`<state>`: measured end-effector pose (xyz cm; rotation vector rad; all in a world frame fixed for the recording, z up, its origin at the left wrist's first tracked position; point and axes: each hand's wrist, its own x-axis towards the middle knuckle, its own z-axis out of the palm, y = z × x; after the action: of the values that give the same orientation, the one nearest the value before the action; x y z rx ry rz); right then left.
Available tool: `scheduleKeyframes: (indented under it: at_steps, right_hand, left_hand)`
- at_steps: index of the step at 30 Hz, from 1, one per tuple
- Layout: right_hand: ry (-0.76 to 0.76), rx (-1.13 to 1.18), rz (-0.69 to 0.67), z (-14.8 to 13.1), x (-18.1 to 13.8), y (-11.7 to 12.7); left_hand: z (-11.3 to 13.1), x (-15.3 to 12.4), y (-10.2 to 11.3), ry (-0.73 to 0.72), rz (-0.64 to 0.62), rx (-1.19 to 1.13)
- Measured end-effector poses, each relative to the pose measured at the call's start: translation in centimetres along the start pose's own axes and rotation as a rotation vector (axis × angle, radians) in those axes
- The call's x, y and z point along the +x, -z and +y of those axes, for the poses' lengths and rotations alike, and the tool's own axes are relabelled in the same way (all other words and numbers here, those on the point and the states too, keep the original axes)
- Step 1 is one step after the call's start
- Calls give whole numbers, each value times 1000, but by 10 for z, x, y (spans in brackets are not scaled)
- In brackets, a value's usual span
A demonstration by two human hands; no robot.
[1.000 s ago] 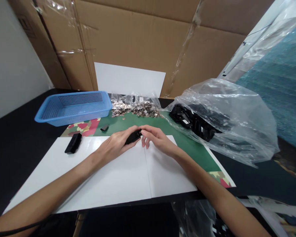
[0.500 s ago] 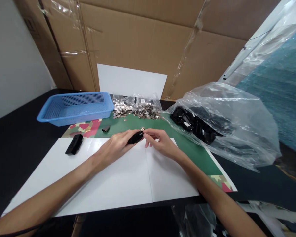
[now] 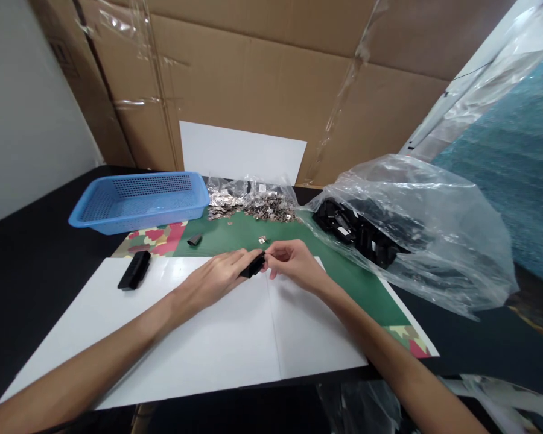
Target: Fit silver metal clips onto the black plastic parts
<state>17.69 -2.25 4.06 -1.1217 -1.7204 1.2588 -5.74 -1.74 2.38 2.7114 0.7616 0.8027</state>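
Observation:
My left hand (image 3: 219, 274) is closed around a black plastic casing (image 3: 252, 266), held just above the white sheet (image 3: 208, 337). At the casing's right end, my right hand (image 3: 294, 262) has its thumb and fingertips pinched together; whatever they hold there is too small to make out. A few small metal pieces (image 3: 263, 240) lie on the green mat just beyond the fingers. Another black casing (image 3: 134, 270) rests on the white sheet to the left. Farther back on the mat lies a small dark part (image 3: 194, 240).
A blue plastic basket (image 3: 140, 208) stands at the back left. Beside it, clear bags spill a heap of small metal pieces (image 3: 271, 208). To the right, a large clear bag (image 3: 452, 241) holds several black casings (image 3: 344, 226). A cardboard wall (image 3: 253, 78) closes off the back.
The casing has tilted in my left hand, showing a different side. Both hands sit slightly lower in view, and the small metal pieces past my fingers are now more exposed.

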Motion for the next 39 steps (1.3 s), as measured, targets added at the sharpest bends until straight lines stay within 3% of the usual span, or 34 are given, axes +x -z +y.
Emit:
scheduleKeyframes:
  at_steps: [21,28,39]
  right_hand:
    - [-14,-98,89,13,3,-2]
    - [-22,-4,-149,1,2,9]
    - [-15,-95,-133,4,0,9]
  left_hand:
    - [-1,1,-7,-42,-16,35]
    - [-5,1,-8,35,-7,-14]
    - [-3,3,-10,124,-21,-34]
